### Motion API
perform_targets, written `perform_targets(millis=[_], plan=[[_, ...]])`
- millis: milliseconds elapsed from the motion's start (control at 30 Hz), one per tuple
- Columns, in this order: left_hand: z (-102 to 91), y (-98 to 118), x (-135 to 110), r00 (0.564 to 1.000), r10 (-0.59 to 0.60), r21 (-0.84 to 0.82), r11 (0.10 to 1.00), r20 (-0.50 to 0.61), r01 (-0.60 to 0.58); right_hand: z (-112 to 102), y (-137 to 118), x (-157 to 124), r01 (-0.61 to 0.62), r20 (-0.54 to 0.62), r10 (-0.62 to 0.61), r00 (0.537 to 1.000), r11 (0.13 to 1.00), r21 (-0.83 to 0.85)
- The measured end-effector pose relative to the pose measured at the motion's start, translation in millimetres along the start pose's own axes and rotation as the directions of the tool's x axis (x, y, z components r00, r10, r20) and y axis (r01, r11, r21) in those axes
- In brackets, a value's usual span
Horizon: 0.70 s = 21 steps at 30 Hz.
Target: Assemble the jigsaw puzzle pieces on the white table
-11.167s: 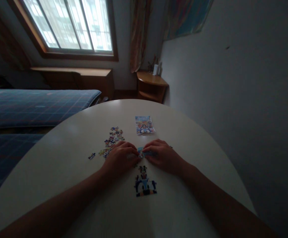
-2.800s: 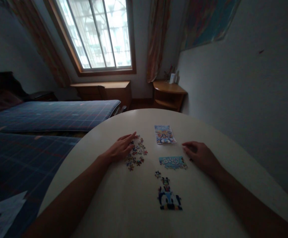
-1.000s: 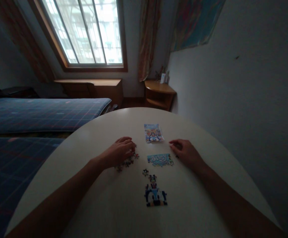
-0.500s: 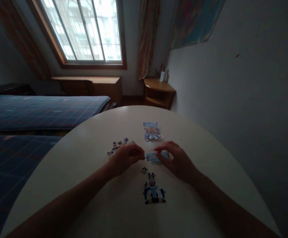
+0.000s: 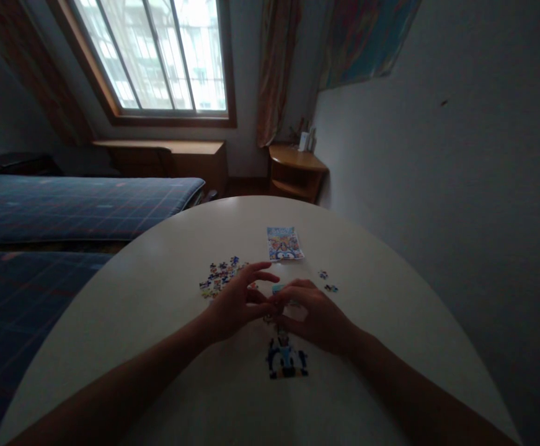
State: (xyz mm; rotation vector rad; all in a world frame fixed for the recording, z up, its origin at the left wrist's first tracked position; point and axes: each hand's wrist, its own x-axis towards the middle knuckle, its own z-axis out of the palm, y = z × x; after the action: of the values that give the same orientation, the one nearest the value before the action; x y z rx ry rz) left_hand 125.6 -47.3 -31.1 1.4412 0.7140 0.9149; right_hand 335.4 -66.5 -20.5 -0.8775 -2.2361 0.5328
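Observation:
My hands meet at the middle of the round white table (image 5: 158, 347). My left hand (image 5: 238, 302) has its forefinger stretched out while thumb and other fingers pinch together; what they pinch is hidden. My right hand (image 5: 315, 317) is curled over the light-blue joined puzzle strip (image 5: 278, 288), of which only one end shows. Its fingertips touch those of the left hand. Just below the hands lies a joined puzzle section (image 5: 286, 363) with a blue-and-white figure. A heap of loose pieces (image 5: 221, 279) lies left of my left hand.
A small printed picture card (image 5: 284, 243) lies beyond the hands. Two stray pieces (image 5: 327, 282) lie to the right of my right hand. A grey wall runs close along the right. A bed with a blue checked cover (image 5: 65, 204) stands to the left.
My left hand left the loose heap and came right to the strip. My right hand moved left onto the strip and both hands drew nearer to the joined section.

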Motion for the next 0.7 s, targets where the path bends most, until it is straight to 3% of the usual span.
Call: perform_targets(millis=[133, 267, 700], plan=[[0.4, -1.7, 0.1, 1.000, 0.003, -0.057, 0.998, 0.012, -0.002, 1.8, 0.6, 0.0, -0.047, -0.153, 0.036, 0.988, 0.997, -0.066], [3.2, -1.4, -0.6, 1.000, -0.024, -0.051, 0.998, 0.016, 0.025, 1.9, 1.4, 0.5, -0.103, -0.230, 0.072, 0.971, 0.986, -0.128], [5.9, -2.6, 0.9, 0.998, 0.012, 0.076, 0.997, -0.060, -0.007, 3.4, 0.2, 0.5, -0.161, -0.225, 0.126, 0.966, 0.976, -0.147]])
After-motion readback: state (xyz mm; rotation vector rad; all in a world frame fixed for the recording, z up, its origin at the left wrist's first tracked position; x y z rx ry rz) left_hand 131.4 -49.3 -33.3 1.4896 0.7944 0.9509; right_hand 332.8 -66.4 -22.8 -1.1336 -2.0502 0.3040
